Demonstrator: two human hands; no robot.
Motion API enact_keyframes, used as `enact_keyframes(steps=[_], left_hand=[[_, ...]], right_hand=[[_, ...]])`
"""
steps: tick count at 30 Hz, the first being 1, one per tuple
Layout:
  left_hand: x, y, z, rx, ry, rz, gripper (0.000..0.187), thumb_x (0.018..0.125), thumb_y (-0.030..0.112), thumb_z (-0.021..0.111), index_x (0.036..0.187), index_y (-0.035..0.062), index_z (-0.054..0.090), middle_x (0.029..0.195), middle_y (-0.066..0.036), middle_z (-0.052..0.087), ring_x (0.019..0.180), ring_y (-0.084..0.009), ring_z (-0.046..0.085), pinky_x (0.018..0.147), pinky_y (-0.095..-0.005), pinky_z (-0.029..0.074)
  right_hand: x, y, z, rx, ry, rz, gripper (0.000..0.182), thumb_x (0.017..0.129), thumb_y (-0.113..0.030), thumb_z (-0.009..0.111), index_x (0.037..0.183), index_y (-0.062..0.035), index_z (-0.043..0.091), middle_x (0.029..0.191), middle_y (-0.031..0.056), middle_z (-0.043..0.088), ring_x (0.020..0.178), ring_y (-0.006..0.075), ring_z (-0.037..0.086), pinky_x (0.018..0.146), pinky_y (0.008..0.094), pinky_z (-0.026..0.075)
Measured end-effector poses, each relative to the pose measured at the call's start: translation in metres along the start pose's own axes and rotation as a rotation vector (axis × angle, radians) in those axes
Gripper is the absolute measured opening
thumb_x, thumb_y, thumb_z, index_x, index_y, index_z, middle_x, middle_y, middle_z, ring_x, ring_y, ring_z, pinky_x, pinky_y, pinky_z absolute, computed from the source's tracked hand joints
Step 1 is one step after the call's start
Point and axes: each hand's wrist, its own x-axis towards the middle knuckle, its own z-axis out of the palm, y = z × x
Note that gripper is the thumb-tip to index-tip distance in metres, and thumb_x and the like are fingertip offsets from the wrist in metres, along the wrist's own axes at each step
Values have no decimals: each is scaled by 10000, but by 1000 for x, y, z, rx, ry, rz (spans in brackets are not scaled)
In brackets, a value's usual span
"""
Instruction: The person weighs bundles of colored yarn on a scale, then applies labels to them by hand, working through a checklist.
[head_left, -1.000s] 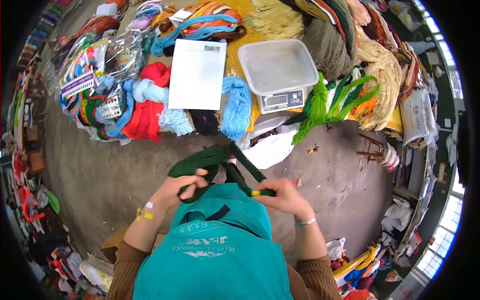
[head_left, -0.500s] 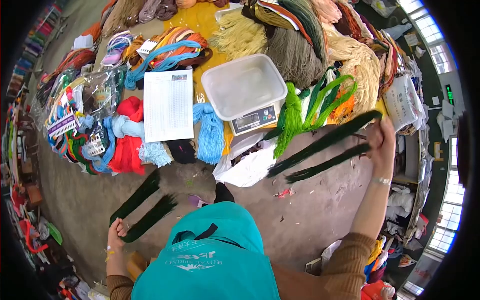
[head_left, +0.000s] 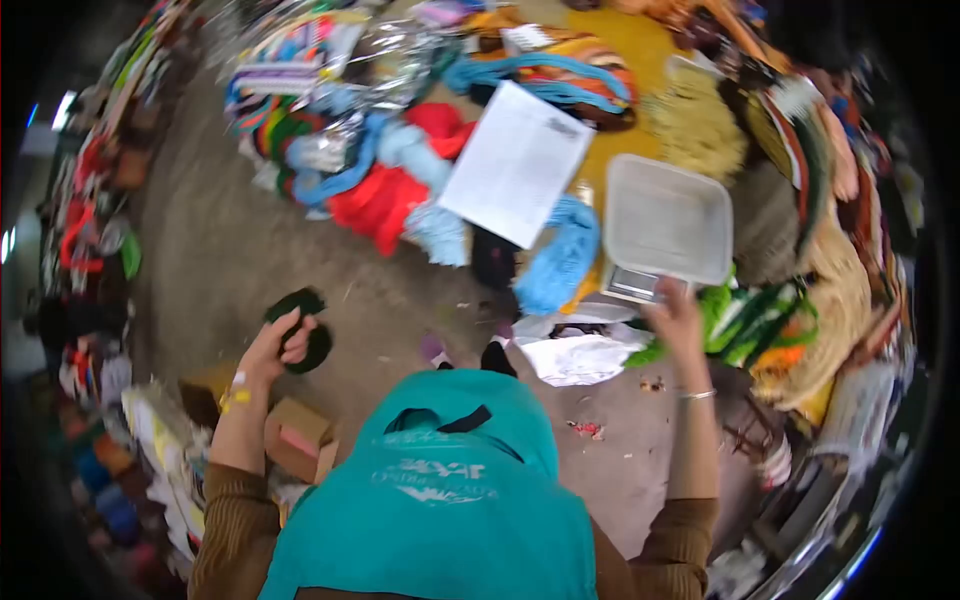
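Note:
My left hand [head_left: 277, 348] is closed around a dark green yarn bundle [head_left: 312, 345], held over the floor at the left; the bundle hangs in a loop beyond the fingers. My right hand [head_left: 676, 322] is at the table's front edge, in front of the digital scale [head_left: 632, 284] and just left of the green yarn [head_left: 745, 320]. Motion smears its fingers, and I cannot make out anything in them. A clear plastic tub [head_left: 668, 215] sits on the scale.
A printed sheet [head_left: 517, 165] lies on the table beside light blue yarn [head_left: 560, 255] and red yarn [head_left: 378, 208]. Cream yarn [head_left: 845, 310] is piled at the right. White plastic [head_left: 580, 357] hangs off the front edge. An open cardboard box [head_left: 300, 440] stands at lower left.
The view has swung to the left. My right hand has moved in toward the scale, and the dark green yarn it held no longer shows in it. My left hand still grips its bundle.

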Motion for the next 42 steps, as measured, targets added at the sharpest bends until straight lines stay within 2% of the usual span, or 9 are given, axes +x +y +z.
enact_keyframes(steps=[8, 13, 20, 26, 28, 33, 35, 37, 42], left_hand=[[-63, 3, 61, -44, -616, -63, 795, 908, 680, 435, 1052, -88, 582, 514, -3, 424, 352, -81, 337, 333, -225, 234], [-93, 15, 92, 58, -607, -45, 810, 855, 673, 530, 1042, -114, 571, 511, -52, 485, 352, -99, 398, 328, -227, 288], [-44, 14, 104, -240, -223, -141, 488, 1026, 441, 331, 1242, 48, 522, 900, -115, 660, 575, -180, 619, 479, -279, 508], [-16, 13, 153, 632, -901, 140, 261, 913, 238, 636, 1059, 22, 650, 839, -64, 664, 702, -126, 615, 579, -255, 495], [-19, 13, 159, 792, -1021, 553, 230, 859, 146, 711, 1036, 13, 650, 826, -33, 634, 778, -104, 589, 698, -254, 486], [-31, 22, 154, 595, -1160, 544, 172, 936, 178, 611, 952, 10, 646, 863, -51, 653, 816, -145, 634, 773, -283, 505], [-20, 11, 139, 484, -1267, 472, 220, 958, 221, 583, 973, 11, 644, 876, -54, 660, 820, -138, 640, 755, -272, 511], [-29, 12, 125, -106, -1069, -177, 360, 989, 294, 495, 1063, -35, 622, 666, -96, 641, 426, -108, 534, 389, -209, 404], [-89, 50, 112, 178, -758, -1, 337, 962, 152, 509, 1224, -61, 506, 627, -161, 607, 381, -160, 523, 337, -264, 386]], right_hand=[[-56, -269, 240, 239, -547, -1106, 944, 667, -158, 806, 1464, -30, 315, 1421, 200, 434, 1335, 367, 411, 1078, 438, 362], [-60, -282, 261, 350, -1059, -725, 454, 679, -72, 735, 1118, -29, 626, 916, 149, 667, 887, 292, 660, 778, 371, 497], [-44, -303, 191, 205, -603, -607, 210, 732, 15, 651, 940, -7, 640, 706, 136, 643, 693, 181, 680, 641, 309, 516], [-59, -319, 164, -127, -641, -852, 242, 677, -8, 661, 917, -39, 655, 735, 190, 639, 701, 353, 656, 639, 359, 516], [-55, -311, 164, -130, -630, -866, 250, 667, -22, 678, 916, -42, 659, 732, 165, 650, 697, 292, 673, 653, 338, 517], [-29, -297, 147, 349, -1112, -546, 392, 695, -101, 777, 1051, -30, 630, 882, 70, 679, 821, 100, 629, 726, 280, 505], [-24, -294, 151, 480, -1275, -574, 558, 690, -140, 822, 1176, -32, 570, 995, 66, 673, 909, 78, 599, 775, 276, 497], [-26, -294, 147, 208, -1238, -638, 538, 685, -168, 831, 1141, -32, 580, 957, 64, 675, 916, 99, 611, 761, 301, 496], [-30, -257, 180, -167, -913, -821, 310, 665, -27, 722, 949, 11, 603, 755, 125, 610, 724, 156, 590, 686, 326, 487]])
